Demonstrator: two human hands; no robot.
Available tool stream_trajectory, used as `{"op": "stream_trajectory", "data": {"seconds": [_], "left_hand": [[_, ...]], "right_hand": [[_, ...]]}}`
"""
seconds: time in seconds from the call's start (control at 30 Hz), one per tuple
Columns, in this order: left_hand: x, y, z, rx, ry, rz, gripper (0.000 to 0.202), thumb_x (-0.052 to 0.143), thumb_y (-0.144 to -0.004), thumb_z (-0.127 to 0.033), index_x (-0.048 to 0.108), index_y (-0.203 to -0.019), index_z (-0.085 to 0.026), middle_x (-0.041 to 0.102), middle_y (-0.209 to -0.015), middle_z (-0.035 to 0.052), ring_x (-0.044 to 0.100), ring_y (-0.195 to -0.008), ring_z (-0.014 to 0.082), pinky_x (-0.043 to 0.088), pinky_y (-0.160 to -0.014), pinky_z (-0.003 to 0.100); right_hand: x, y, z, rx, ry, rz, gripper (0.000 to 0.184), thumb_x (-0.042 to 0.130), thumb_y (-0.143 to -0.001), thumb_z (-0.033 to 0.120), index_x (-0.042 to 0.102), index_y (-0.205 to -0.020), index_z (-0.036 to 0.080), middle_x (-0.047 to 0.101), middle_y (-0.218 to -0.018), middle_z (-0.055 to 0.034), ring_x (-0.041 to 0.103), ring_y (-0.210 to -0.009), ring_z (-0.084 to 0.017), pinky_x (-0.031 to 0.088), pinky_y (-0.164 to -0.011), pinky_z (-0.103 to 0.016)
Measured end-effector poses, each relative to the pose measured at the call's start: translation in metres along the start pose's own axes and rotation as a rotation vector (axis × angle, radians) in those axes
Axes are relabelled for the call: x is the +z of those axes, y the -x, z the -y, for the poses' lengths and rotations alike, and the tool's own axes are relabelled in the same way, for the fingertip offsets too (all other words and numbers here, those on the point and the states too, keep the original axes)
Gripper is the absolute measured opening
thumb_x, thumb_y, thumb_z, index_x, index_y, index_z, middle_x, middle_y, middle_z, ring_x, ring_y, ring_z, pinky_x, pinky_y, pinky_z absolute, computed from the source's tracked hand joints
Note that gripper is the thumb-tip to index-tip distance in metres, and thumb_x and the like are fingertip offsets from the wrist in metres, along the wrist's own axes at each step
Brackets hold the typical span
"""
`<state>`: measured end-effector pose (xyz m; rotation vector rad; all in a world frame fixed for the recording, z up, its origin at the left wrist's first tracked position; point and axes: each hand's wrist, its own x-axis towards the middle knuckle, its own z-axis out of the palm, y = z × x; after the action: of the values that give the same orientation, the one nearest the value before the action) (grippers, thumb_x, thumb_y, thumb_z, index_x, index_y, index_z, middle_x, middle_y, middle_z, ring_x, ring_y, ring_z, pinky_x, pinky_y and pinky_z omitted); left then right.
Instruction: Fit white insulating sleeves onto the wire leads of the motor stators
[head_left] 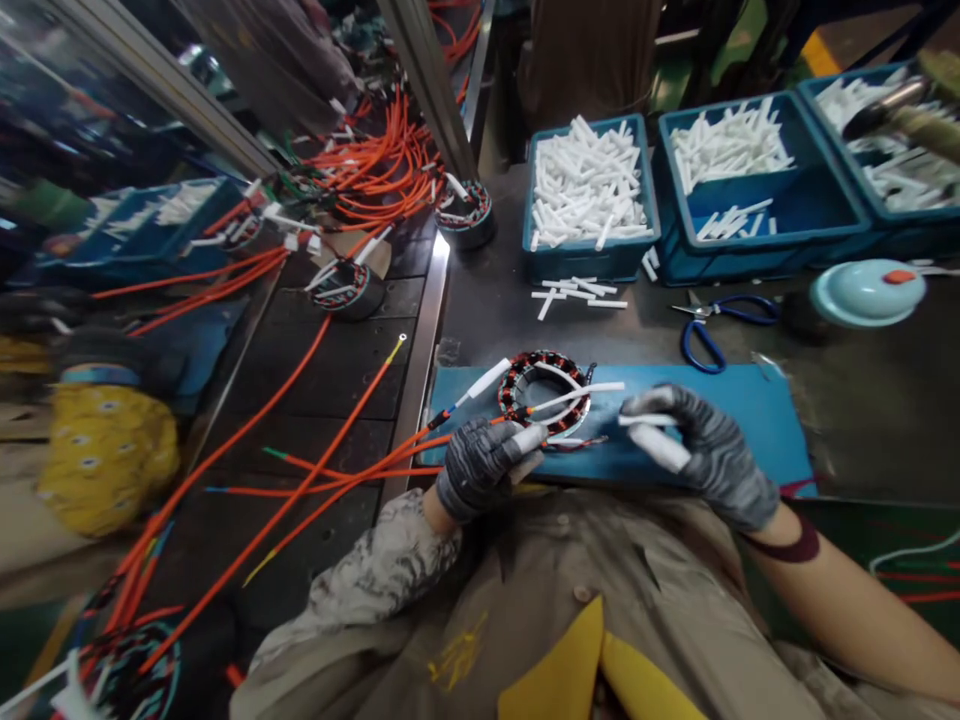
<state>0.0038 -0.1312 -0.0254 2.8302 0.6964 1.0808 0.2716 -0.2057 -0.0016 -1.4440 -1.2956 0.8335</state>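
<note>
My right hand (705, 450), in a grey striped glove with white-covered fingertips, pinches a thin white sleeve (646, 421) over the blue mat. My left hand (484, 468), gloved the same way, has its fingers closed at the near left edge of a ring-shaped motor stator (511, 375). What lies between those fingers is hidden. The stator lies flat on the mat, its ring wound with black and orange. White sleeves cover leads at it: a thick sleeve (487, 380) on the left and a thin sleeve (581, 394) across the ring. Orange cables (394, 458) run left from it.
Blue bins (589, 262) of white sleeves line the back, with loose sleeves (577, 290) in front. Blue-handled cutters (705, 335) and a light-blue lidded container (862, 293) lie right. Other stators (466, 225) and an orange cable pile stand left. A co-worker's yellow sleeve (109, 455) shows far left.
</note>
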Motion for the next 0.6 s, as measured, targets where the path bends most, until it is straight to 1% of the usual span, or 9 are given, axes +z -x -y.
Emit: {"op": "stream_trajectory", "data": {"seconds": [0.03, 0.1, 0.17, 0.23, 0.3, 0.4, 0.47, 0.53, 0.6], "left_hand": [[0.001, 0.001, 0.000, -0.001, 0.009, -0.001, 0.023, 0.070, -0.091, -0.023, 0.070, -0.114, -0.021, 0.075, -0.090, 0.0033, 0.072, -0.080, 0.0170, 0.055, -0.072, 0.028], [0.002, 0.002, 0.001, -0.012, 0.007, -0.005, 0.024, 0.071, -0.090, -0.022, 0.071, -0.114, -0.022, 0.075, -0.092, 0.0033, 0.072, -0.082, 0.0171, 0.055, -0.074, 0.029], [0.002, 0.003, 0.002, -0.023, -0.008, -0.019, 0.025, 0.071, -0.089, -0.021, 0.072, -0.115, -0.024, 0.075, -0.094, 0.0034, 0.073, -0.086, 0.0177, 0.055, -0.077, 0.029], [0.001, 0.003, 0.002, -0.018, 0.021, -0.007, 0.025, 0.070, -0.091, -0.021, 0.071, -0.116, -0.023, 0.075, -0.096, 0.0040, 0.073, -0.087, 0.0175, 0.056, -0.078, 0.029], [-0.002, 0.002, 0.002, -0.014, 0.097, 0.035, 0.021, 0.065, -0.095, -0.023, 0.070, -0.116, -0.021, 0.075, -0.095, 0.0040, 0.072, -0.086, 0.0161, 0.057, -0.077, 0.027], [-0.009, 0.004, 0.001, -0.042, 0.199, 0.112, 0.020, 0.058, -0.101, -0.028, 0.067, -0.117, -0.021, 0.073, -0.096, 0.0035, 0.072, -0.087, 0.0144, 0.060, -0.078, 0.026], [-0.012, 0.006, -0.001, -0.058, 0.233, 0.147, 0.021, 0.056, -0.103, -0.030, 0.066, -0.119, -0.020, 0.072, -0.097, 0.0038, 0.072, -0.089, 0.0146, 0.061, -0.079, 0.026], [-0.013, 0.008, -0.002, -0.056, 0.267, 0.160, 0.022, 0.056, -0.103, -0.029, 0.064, -0.120, -0.019, 0.072, -0.096, 0.0040, 0.072, -0.087, 0.0147, 0.061, -0.078, 0.026], [-0.011, 0.009, -0.003, -0.042, 0.298, 0.164, 0.021, 0.057, -0.102, -0.027, 0.064, -0.121, -0.018, 0.071, -0.095, 0.0045, 0.071, -0.086, 0.0148, 0.061, -0.076, 0.026]], "right_hand": [[0.001, 0.011, -0.002, 0.045, -0.014, 0.018, 0.014, 0.074, -0.084, 0.036, 0.074, -0.090, 0.023, 0.079, -0.090, -0.0039, 0.075, -0.079, -0.020, 0.062, -0.073, -0.031], [0.007, 0.024, -0.011, 0.125, -0.035, 0.025, 0.015, 0.074, -0.084, 0.036, 0.076, -0.091, 0.023, 0.080, -0.089, -0.0043, 0.075, -0.078, -0.020, 0.062, -0.074, -0.032], [0.011, 0.026, -0.021, 0.128, -0.074, 0.035, 0.017, 0.075, -0.084, 0.036, 0.077, -0.094, 0.023, 0.080, -0.092, -0.0040, 0.076, -0.082, -0.021, 0.062, -0.078, -0.033], [0.012, 0.023, -0.027, 0.065, -0.117, 0.083, 0.016, 0.076, -0.084, 0.036, 0.079, -0.096, 0.024, 0.080, -0.094, -0.0031, 0.075, -0.086, -0.020, 0.061, -0.081, -0.032], [0.009, 0.021, -0.028, -0.034, -0.100, 0.163, 0.016, 0.074, -0.087, 0.035, 0.080, -0.098, 0.026, 0.080, -0.094, -0.0022, 0.075, -0.086, -0.019, 0.060, -0.080, -0.031], [0.007, 0.023, -0.024, -0.185, 0.093, 0.271, 0.021, 0.067, -0.093, 0.037, 0.081, -0.106, 0.028, 0.079, -0.088, -0.0034, 0.072, -0.077, -0.018, 0.058, -0.073, -0.029], [0.012, 0.028, -0.018, -0.216, 0.210, 0.303, 0.027, 0.062, -0.096, 0.040, 0.081, -0.109, 0.026, 0.077, -0.080, -0.0044, 0.069, -0.068, -0.017, 0.055, -0.067, -0.029], [0.021, 0.032, -0.011, -0.138, 0.198, 0.349, 0.033, 0.055, -0.098, 0.043, 0.080, -0.111, 0.025, 0.077, -0.079, -0.0044, 0.069, -0.068, -0.017, 0.055, -0.067, -0.028], [0.031, 0.032, -0.006, 0.017, 0.127, 0.388, 0.039, 0.049, -0.101, 0.046, 0.080, -0.105, 0.024, 0.077, -0.081, -0.0040, 0.069, -0.071, -0.017, 0.056, -0.069, -0.028]]}}
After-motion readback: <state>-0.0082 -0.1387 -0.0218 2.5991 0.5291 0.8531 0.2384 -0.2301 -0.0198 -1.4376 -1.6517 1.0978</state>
